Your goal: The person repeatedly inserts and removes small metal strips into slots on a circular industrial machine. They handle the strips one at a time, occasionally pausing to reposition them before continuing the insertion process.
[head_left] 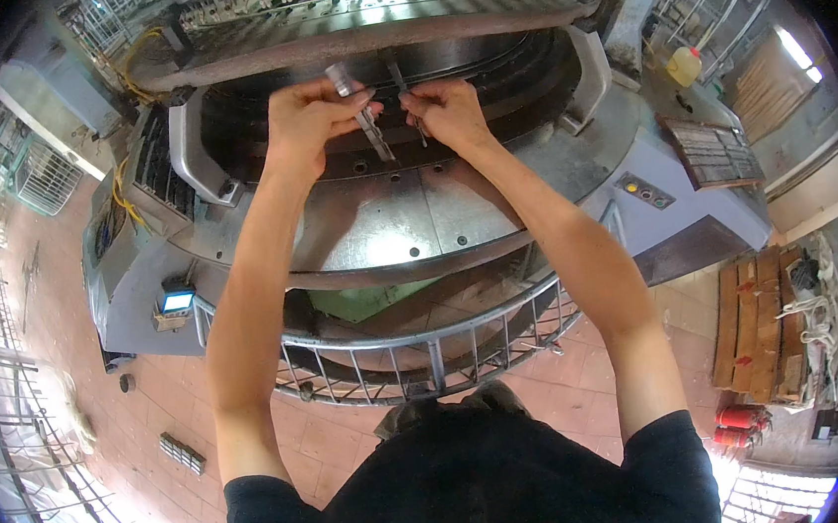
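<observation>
Both my hands are raised over the curved metal bed (376, 220) of a large round machine. My left hand (302, 122) is closed around a slim silver metal bar (367, 127), tilted, its upper end rounded and shiny and its lower end pointing down toward the bed. Just right of it, my right hand (448, 112) pinches a thin dark metal strip (396, 72), which stands out above the fingers; a narrow tip shows below them. The two pieces are apart. Their exact kinds are too small to make out. Behind them lies the dark curved opening (276, 105) of the machine.
A heavy rim (370, 49) crosses above the opening, between two grey brackets (192, 147). A curved metal railing (387, 349) runs between the machine and me. A small lit screen (178, 301) is at left, a button panel (644, 190) at right. Wooden boards (749, 327) and red extinguishers (740, 426) lie lower right.
</observation>
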`<state>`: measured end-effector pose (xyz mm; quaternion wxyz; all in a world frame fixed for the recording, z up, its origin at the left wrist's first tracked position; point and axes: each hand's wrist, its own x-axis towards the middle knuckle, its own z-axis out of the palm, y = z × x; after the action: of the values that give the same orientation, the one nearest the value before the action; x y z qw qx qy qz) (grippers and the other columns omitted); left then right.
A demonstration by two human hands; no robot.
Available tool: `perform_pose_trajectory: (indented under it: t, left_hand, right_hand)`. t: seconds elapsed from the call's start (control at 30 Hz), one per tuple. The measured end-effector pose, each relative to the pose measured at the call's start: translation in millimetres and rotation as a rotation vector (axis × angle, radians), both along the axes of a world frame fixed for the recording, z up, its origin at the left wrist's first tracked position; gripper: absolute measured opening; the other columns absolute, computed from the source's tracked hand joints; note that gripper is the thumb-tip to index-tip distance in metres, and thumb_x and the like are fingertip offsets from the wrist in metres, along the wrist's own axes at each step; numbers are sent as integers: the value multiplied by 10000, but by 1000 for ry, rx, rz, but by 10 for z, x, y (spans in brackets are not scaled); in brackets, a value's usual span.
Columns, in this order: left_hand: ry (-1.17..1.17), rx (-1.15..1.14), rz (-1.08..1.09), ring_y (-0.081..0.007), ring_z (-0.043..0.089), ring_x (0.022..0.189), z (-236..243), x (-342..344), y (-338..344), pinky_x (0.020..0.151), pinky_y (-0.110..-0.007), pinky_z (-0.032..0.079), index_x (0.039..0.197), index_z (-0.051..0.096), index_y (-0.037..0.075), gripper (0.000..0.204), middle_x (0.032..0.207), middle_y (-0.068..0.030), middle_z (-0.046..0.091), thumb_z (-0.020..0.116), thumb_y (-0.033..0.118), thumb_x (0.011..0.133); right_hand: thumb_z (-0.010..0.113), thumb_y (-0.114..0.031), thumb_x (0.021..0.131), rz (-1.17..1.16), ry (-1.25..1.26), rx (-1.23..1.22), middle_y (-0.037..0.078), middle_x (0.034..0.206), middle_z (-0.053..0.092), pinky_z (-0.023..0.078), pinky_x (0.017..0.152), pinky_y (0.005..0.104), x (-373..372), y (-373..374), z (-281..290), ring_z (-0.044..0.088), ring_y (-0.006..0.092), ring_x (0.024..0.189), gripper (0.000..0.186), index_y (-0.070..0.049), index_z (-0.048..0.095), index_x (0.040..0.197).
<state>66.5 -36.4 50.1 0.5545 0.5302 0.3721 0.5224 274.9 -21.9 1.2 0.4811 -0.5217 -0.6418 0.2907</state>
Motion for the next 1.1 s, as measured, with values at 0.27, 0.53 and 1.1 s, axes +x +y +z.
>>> perform_pose_trajectory:
  t: [0.27, 0.53, 1.1]
  left_hand:
    - [1154, 1050, 244, -378, 694, 854, -284, 136, 189, 754, -453, 574, 990, 718, 19, 313, 1132, -117, 699, 649, -89, 704]
    - [1302, 1019, 252, -344, 704, 946, -521, 157, 260, 798, -443, 591, 1022, 715, 34, 346, 1258, -90, 681, 648, -59, 695]
    - [1281, 1054, 285, -325, 730, 842, -503, 203, 203, 740, -438, 605, 926, 714, 12, 279, 1520, -78, 497, 653, -75, 668]
  right_hand:
    - [723, -210, 920, -95, -145, 184, 106, 739, 740, 514, 659, 300, -26, 66, -111, 676, 147, 656, 229, 8, 769, 975]
    - [722, -214, 920, -109, -183, 186, 122, 757, 750, 531, 683, 309, -23, 84, -106, 714, 166, 696, 223, -7, 773, 985]
    - [728, -228, 912, -125, -211, 242, 114, 732, 743, 531, 665, 315, -23, 91, -116, 706, 167, 660, 222, -16, 777, 961]
